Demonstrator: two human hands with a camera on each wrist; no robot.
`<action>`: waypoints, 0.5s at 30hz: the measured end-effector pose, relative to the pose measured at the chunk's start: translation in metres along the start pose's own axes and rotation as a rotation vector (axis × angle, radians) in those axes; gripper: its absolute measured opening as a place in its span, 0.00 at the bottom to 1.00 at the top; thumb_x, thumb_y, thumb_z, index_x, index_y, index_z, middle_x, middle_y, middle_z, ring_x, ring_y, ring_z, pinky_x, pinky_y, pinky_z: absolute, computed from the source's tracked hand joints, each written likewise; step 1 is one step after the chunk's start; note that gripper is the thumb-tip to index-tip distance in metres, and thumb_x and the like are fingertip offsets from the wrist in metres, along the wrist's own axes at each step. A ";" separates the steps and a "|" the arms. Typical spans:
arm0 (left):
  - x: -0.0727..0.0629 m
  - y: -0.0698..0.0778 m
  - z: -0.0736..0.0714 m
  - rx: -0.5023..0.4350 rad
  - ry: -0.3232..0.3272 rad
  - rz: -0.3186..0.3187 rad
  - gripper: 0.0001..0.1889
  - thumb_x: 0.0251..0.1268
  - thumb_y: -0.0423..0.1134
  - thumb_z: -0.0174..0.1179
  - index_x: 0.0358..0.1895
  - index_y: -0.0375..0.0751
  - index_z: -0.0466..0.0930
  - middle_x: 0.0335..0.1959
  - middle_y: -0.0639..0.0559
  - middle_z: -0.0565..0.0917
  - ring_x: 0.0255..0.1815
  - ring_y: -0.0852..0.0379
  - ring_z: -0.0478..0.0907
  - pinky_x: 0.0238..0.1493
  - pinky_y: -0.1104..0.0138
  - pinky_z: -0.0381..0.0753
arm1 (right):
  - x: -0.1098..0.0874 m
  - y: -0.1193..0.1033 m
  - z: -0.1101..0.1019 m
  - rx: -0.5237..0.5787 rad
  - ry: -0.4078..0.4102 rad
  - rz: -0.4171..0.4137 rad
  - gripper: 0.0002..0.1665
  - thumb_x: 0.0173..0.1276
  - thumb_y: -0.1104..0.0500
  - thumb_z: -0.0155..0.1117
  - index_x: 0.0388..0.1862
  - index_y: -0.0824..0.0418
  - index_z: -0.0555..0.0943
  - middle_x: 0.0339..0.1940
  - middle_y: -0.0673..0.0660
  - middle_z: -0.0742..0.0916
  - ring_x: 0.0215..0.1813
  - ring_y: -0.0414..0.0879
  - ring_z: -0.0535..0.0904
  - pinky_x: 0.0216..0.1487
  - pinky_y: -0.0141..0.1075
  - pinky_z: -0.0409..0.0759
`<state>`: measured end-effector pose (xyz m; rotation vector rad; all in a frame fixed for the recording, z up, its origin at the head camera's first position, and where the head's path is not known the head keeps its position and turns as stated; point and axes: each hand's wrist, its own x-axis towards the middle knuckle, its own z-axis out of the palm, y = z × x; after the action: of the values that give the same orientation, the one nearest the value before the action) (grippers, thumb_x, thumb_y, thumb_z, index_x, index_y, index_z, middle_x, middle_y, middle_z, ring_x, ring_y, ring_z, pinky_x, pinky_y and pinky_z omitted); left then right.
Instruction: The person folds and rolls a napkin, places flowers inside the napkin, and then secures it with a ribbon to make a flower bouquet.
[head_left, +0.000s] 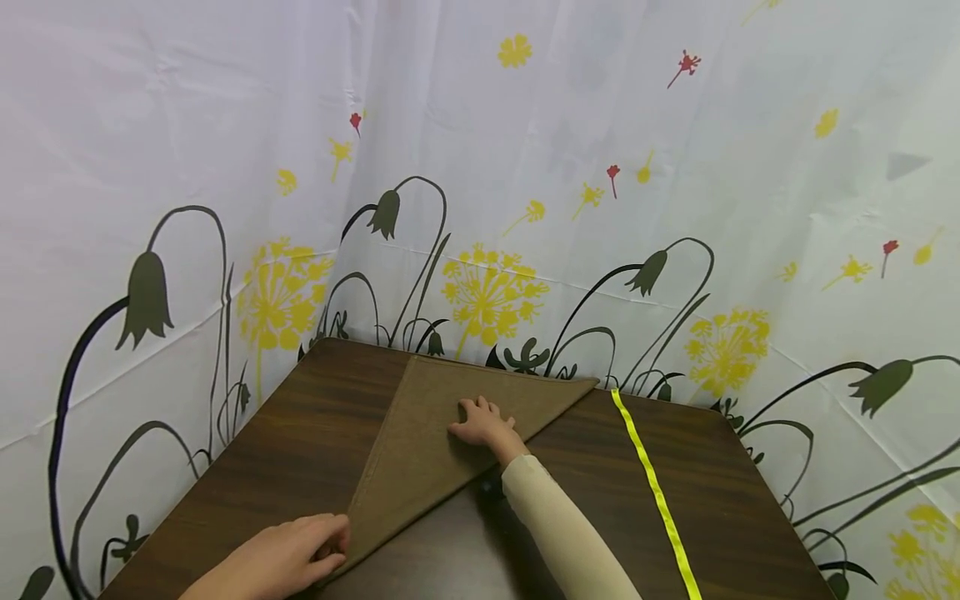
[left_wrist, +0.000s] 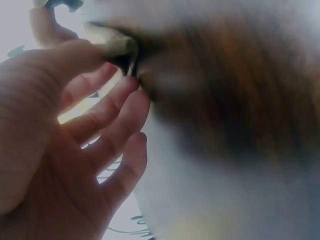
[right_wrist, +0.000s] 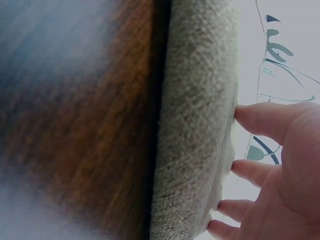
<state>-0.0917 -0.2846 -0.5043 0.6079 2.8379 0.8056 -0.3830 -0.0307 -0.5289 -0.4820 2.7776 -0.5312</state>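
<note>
A brown cloth [head_left: 420,442], folded into a triangle, lies on the dark wooden table. At its near left corner, my left hand [head_left: 285,550] pinches the cloth between thumb and fingers. The left wrist view shows the held cloth corner [left_wrist: 117,45] at the thumb of the left hand [left_wrist: 75,130]. Farther up, my right hand [head_left: 483,421] rests on the middle of the cloth, fingers spread and slightly bent. In the right wrist view, the fingertips of the right hand [right_wrist: 285,170] touch the cloth's surface [right_wrist: 195,120], with its thick folded edge toward the camera.
A yellow tape strip [head_left: 656,487] runs down the right part of the wooden table [head_left: 570,508]. A white curtain [head_left: 465,108] printed with flowers hangs behind the table and on both sides. The cloth's far edge lies along the table's back edge.
</note>
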 end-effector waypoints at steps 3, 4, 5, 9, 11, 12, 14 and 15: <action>-0.003 0.000 -0.001 -0.039 -0.028 0.011 0.08 0.78 0.43 0.67 0.41 0.57 0.75 0.34 0.71 0.75 0.29 0.73 0.67 0.28 0.69 0.70 | -0.002 -0.002 -0.002 -0.003 0.000 0.003 0.41 0.80 0.40 0.62 0.86 0.49 0.66 0.89 0.62 0.62 0.89 0.65 0.54 0.80 0.78 0.46; -0.003 0.001 0.000 -0.040 -0.031 0.016 0.09 0.77 0.42 0.67 0.40 0.57 0.75 0.34 0.71 0.74 0.29 0.73 0.67 0.28 0.70 0.70 | -0.002 -0.002 -0.001 -0.005 0.004 0.004 0.40 0.79 0.40 0.63 0.85 0.48 0.67 0.89 0.62 0.62 0.89 0.65 0.54 0.80 0.78 0.47; -0.004 0.001 0.000 -0.040 -0.033 0.015 0.09 0.77 0.42 0.67 0.39 0.58 0.75 0.33 0.70 0.73 0.29 0.73 0.66 0.28 0.70 0.69 | -0.003 -0.002 -0.002 -0.004 0.007 0.007 0.40 0.78 0.41 0.63 0.85 0.48 0.68 0.89 0.62 0.63 0.88 0.65 0.55 0.79 0.78 0.48; -0.007 0.003 0.000 -0.022 -0.026 -0.001 0.11 0.75 0.40 0.68 0.36 0.59 0.75 0.32 0.70 0.71 0.29 0.72 0.65 0.29 0.70 0.67 | 0.000 0.000 -0.001 -0.006 0.001 0.008 0.40 0.78 0.39 0.64 0.85 0.46 0.68 0.89 0.61 0.63 0.89 0.65 0.55 0.79 0.79 0.47; -0.009 0.004 0.000 -0.014 -0.019 -0.004 0.11 0.73 0.40 0.69 0.35 0.59 0.76 0.32 0.70 0.71 0.29 0.73 0.66 0.29 0.69 0.68 | 0.000 0.001 -0.001 -0.005 -0.006 0.006 0.41 0.79 0.39 0.63 0.85 0.47 0.67 0.89 0.61 0.62 0.89 0.64 0.54 0.80 0.79 0.47; -0.010 0.005 0.000 -0.018 -0.023 -0.009 0.11 0.73 0.40 0.70 0.35 0.60 0.77 0.32 0.70 0.71 0.30 0.73 0.66 0.29 0.69 0.68 | -0.002 0.000 -0.002 -0.004 -0.009 0.002 0.41 0.79 0.39 0.63 0.85 0.47 0.67 0.89 0.60 0.62 0.89 0.64 0.53 0.80 0.78 0.46; -0.013 0.005 -0.001 -0.022 -0.023 -0.003 0.10 0.71 0.41 0.71 0.36 0.60 0.78 0.33 0.70 0.72 0.31 0.74 0.68 0.30 0.69 0.70 | -0.006 -0.003 -0.005 0.004 -0.008 -0.002 0.40 0.79 0.40 0.63 0.85 0.48 0.67 0.89 0.62 0.63 0.89 0.65 0.54 0.80 0.78 0.47; -0.014 0.006 -0.002 -0.037 -0.036 -0.010 0.10 0.70 0.42 0.72 0.37 0.60 0.79 0.34 0.70 0.73 0.32 0.74 0.68 0.30 0.69 0.70 | -0.007 -0.004 -0.006 0.001 -0.011 -0.003 0.40 0.79 0.41 0.63 0.85 0.48 0.67 0.89 0.62 0.63 0.89 0.65 0.54 0.80 0.78 0.47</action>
<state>-0.0771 -0.2871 -0.4996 0.5967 2.7848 0.8347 -0.3770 -0.0298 -0.5207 -0.4880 2.7660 -0.5294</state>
